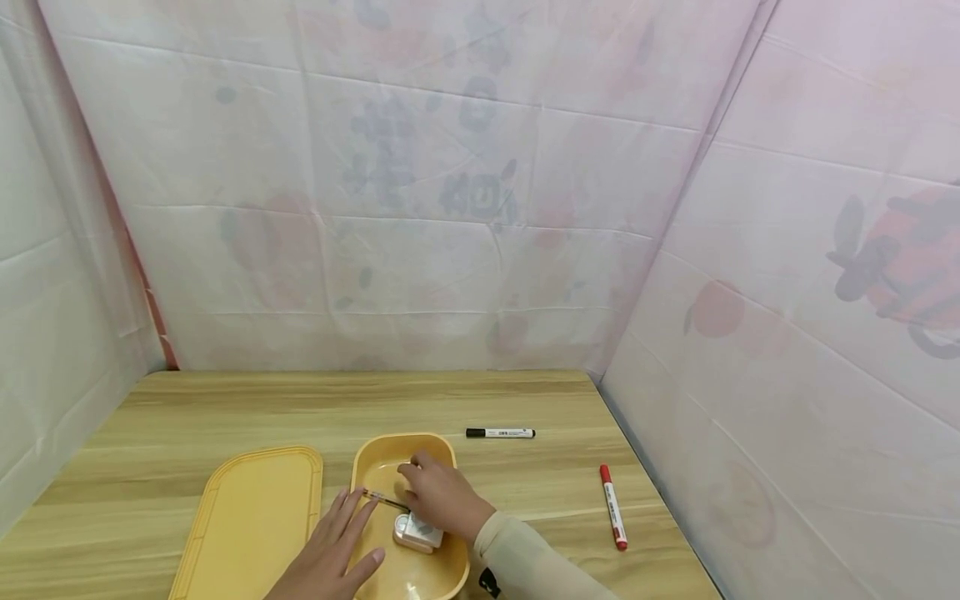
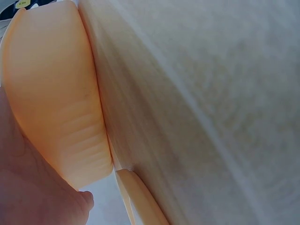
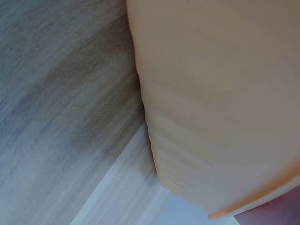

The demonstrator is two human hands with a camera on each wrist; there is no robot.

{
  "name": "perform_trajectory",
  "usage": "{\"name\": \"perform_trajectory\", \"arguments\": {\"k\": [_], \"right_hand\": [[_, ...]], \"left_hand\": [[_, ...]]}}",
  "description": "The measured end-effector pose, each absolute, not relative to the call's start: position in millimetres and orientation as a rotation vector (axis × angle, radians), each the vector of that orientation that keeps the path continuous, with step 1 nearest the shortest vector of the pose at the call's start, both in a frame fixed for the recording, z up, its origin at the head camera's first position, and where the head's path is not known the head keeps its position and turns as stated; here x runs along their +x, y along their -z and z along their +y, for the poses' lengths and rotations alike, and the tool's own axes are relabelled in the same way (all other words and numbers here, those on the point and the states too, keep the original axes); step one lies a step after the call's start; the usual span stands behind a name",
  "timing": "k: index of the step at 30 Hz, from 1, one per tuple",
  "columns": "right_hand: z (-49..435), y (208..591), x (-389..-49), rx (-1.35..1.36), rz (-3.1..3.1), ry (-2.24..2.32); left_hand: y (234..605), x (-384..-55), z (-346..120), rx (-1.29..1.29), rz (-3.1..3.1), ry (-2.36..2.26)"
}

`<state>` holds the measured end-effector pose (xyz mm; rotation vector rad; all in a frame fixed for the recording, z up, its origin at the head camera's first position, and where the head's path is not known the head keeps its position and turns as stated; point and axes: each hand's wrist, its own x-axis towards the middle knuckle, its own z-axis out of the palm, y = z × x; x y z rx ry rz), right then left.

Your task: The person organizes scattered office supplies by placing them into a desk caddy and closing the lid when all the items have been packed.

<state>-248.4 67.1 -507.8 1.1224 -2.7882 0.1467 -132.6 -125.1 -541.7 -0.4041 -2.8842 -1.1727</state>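
A yellow plastic box [image 1: 442, 575] stands on the wooden table, uncovered. My right hand [image 1: 442, 496] reaches into it from the right with bent fingers; the palm side is hidden, so I cannot tell whether it holds anything. Under that wrist lie small white and pale pink items [image 1: 415, 533], partly covered. A slim dark pen or pencil [image 1: 386, 500] runs between the two hands inside the box. My left hand [image 1: 333, 542] lies over the box's left rim, its fingers extended and spread. In the left wrist view, the left hand [image 2: 37, 173] is beside the box's ribbed outer wall [image 2: 56, 93].
Left of the box lies a flat yellow lid [image 1: 258, 517]. A black-capped marker [image 1: 501, 433] is beyond the box to the right, and a red-capped marker [image 1: 612, 508] lies near the table's right edge. Pale printed sheets [image 1: 420, 250] enclose the table's back and sides.
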Motion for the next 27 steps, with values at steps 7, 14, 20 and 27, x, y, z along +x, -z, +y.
{"name": "perform_trajectory", "arguments": {"k": [7,14,20,27], "right_hand": [[67.3,506.6,-247.6,1.114,-2.717,-0.173],[67.2,504.9,-246.4,1.106,-2.664,-0.176],[67.5,503.3,-245.8,1.09,-2.611,-0.15],[70.6,498.9,-248.0,1.001,-2.615,-0.116]], "left_hand": [[541.0,-133.5,-125.9,-0.407,-2.897,1.243],[540.5,-132.2,-126.0,-0.419,-2.909,1.186],[542.3,-131.6,-126.2,-0.419,-2.909,1.148],[545.5,-132.1,-126.4,-0.451,-2.857,1.149]]}}
